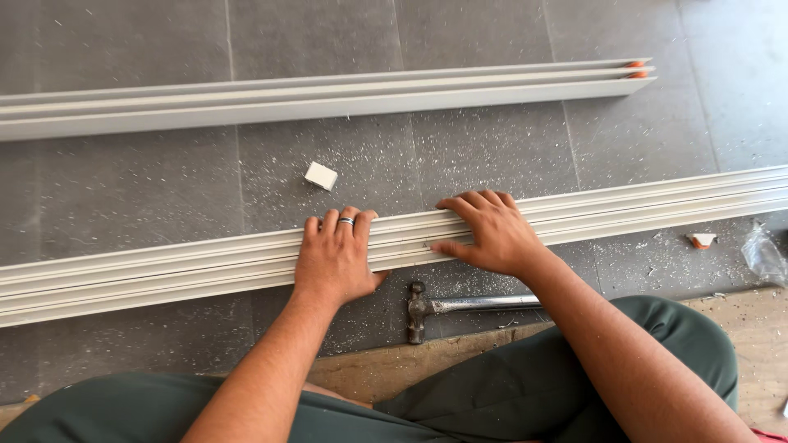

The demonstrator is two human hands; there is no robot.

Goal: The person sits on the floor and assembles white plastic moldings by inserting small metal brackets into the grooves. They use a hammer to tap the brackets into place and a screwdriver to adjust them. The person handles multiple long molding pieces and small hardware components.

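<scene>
A long white metal track profile (632, 205) lies across the grey tiled floor in front of me. My left hand (335, 258), with a ring on one finger, rests flat on it with fingers hooked over its far edge. My right hand (486, 231) presses on the same profile a little to the right, fingers spread, thumb along the near edge. A steel hammer (460, 306) lies on the floor just below my hands, head to the left.
A second long white profile (328, 94) lies farther away, with orange pieces at its right end. A small white block (321, 175) sits between the two profiles. Metal shavings dust the floor. A small white-orange piece (702, 240) and clear plastic (763, 256) lie right.
</scene>
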